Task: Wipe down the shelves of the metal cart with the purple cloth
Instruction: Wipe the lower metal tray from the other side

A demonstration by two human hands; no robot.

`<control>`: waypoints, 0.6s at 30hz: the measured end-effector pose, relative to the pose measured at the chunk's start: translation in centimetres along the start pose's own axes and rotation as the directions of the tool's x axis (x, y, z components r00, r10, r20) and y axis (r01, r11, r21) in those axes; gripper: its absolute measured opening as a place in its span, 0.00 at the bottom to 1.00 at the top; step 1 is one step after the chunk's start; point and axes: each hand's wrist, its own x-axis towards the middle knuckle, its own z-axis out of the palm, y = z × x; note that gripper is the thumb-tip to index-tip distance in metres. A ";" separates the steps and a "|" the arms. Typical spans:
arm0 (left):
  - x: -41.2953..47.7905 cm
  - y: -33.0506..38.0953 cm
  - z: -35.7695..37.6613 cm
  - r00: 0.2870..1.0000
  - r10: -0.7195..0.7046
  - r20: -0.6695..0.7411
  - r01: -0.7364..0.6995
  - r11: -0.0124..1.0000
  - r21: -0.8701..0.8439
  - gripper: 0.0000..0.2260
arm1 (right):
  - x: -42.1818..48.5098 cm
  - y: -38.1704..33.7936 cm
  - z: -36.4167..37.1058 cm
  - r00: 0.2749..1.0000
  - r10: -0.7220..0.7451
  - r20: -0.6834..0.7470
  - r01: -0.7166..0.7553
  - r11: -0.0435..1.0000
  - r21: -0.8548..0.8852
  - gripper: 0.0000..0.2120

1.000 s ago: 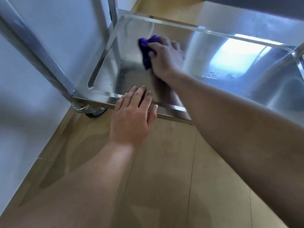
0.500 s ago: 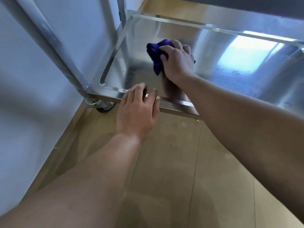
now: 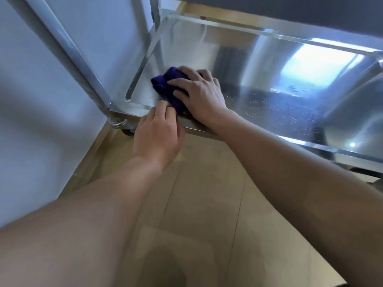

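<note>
nearest the camera, above the wooden floor (image 3: 207, 204), the left hand (image 3: 157, 133) sits at the near rim (image 3: 306, 144) of the cart's bottom shelf (image 3: 186, 48), its fingers curled. whether they grip the rim or pinch the near end of the purple cloth (image 3: 165, 88), i cannot tell. just beyond, the right hand (image 3: 199, 96) presses the bunched cloth onto the shelf at its near left corner, with fingers and thumb wrapped over the wad. to do this stroke well, i judge the left hand should brace the cart, since it stands on a wheel (image 3: 127, 131) and could roll, while the right hand uses flat, even pressure in overlapping passes. to the right, the shelf carries a band of droplets (image 3: 279, 106) not yet wiped. the cloth should sweep that way, then along the far rim (image 3: 228, 26) and into the corners, where wet tends to collect.
</note>
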 end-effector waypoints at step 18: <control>-1.1 6.9 -10.6 0.924 0.088 0.371 -0.044 0.991 -0.125 0.06 | -17.8 -1.9 -13.4 0.971 0.238 0.019 -0.238 0.971 -0.011 0.13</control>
